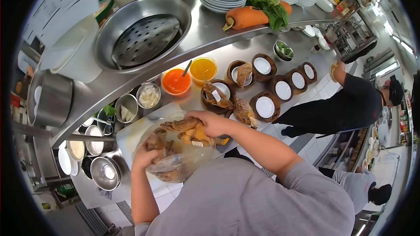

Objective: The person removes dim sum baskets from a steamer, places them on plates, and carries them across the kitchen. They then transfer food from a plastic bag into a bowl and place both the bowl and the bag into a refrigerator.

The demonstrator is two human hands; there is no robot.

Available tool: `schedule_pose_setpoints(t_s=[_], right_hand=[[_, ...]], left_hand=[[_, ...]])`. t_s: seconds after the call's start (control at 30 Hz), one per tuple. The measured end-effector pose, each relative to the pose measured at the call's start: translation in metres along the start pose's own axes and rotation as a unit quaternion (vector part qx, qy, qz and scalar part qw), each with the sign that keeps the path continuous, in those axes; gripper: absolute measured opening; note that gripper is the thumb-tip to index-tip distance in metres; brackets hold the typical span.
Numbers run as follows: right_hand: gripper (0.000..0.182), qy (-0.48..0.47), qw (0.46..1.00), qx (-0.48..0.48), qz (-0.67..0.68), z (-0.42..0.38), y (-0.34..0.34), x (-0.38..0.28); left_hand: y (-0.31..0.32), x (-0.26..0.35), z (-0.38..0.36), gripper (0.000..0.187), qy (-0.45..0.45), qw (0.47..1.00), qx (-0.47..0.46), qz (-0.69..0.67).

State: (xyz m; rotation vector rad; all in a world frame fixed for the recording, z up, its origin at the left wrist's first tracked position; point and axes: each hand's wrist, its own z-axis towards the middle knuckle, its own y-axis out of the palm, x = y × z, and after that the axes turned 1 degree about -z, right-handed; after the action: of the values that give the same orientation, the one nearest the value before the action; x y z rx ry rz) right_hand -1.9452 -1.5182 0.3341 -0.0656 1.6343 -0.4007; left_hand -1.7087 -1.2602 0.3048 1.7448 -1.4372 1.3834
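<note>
A large clear plastic bag [192, 164] full of brown, wrapped food pieces lies open over a white cutting board [127, 142]. My left hand [146, 155] is closed on the left side of the bag. At the bag's upper right, my right hand [208, 123] has its fingers wrapped round a brown food packet [183, 126]. Three similar packets stand outside the bag, on or beside wooden bowls: one with a white label [216, 95], one farther back [244, 74] and one nearer my right arm [245, 111].
Several wooden bowls [265, 107] with white dishes stand to the right. Behind the board are orange sauce [176, 81] and yellow sauce [203, 70]. A raised steel shelf [197, 39] holds a perforated pan [146, 39], plates and carrots. Two other people [332, 100] are at the right.
</note>
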Motion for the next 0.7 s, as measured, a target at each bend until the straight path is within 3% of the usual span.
schedule_pose_setpoints(t_s=[0.03, 0.07, 0.13, 0.27, 0.3, 0.33, 0.4, 0.5, 0.6, 0.63, 0.7], right_hand=[[0.046, -0.042, 0.997, 0.031, 0.063, -0.013, -0.003, 0.006], [0.046, -0.039, 0.997, 0.031, 0.061, -0.027, -0.006, 0.01], [0.051, -0.168, 0.936, 0.244, 0.193, -0.052, -0.017, 0.014], [0.064, -0.079, 0.799, 0.471, 0.366, -0.107, -0.076, 0.029], [0.06, -0.089, 0.807, 0.482, 0.33, -0.124, -0.097, 0.043], [0.056, -0.099, 0.814, 0.492, 0.293, -0.141, -0.12, 0.062], [0.055, -0.063, 0.827, 0.498, 0.252, -0.176, -0.15, 0.126], [0.054, 0.138, 0.848, 0.454, 0.235, -0.208, -0.172, 0.208], [0.048, 0.091, 0.831, 0.472, 0.281, -0.203, -0.196, 0.198], [0.046, 0.074, 0.844, 0.472, 0.244, -0.2, -0.21, 0.202], [0.047, 0.077, 0.837, 0.477, 0.257, -0.187, -0.241, 0.197]], left_hand=[[-0.006, -0.003, -0.005, 0.077, -0.019, 0.99, 0.026, -0.14], [-0.011, -0.004, -0.01, 0.076, -0.027, 0.98, 0.05, -0.189], [-0.016, -0.009, -0.019, 0.074, -0.037, 0.96, 0.119, -0.253], [-0.016, -0.022, -0.049, 0.082, 0.115, 0.903, 0.124, -0.395], [-0.014, -0.026, -0.06, 0.085, 0.139, 0.897, 0.15, -0.392], [0.015, 0.017, -0.068, 0.086, 0.184, 0.865, 0.153, -0.442], [0.039, 0.043, -0.083, 0.082, 0.199, 0.852, 0.148, -0.461], [0.073, 0.061, -0.087, 0.083, 0.233, 0.855, 0.143, -0.44], [0.142, 0.118, -0.075, 0.075, 0.203, 0.861, 0.131, -0.447], [0.158, 0.115, -0.074, 0.086, 0.202, 0.862, 0.138, -0.444], [0.185, 0.114, -0.068, 0.086, 0.186, 0.87, 0.148, -0.432]])
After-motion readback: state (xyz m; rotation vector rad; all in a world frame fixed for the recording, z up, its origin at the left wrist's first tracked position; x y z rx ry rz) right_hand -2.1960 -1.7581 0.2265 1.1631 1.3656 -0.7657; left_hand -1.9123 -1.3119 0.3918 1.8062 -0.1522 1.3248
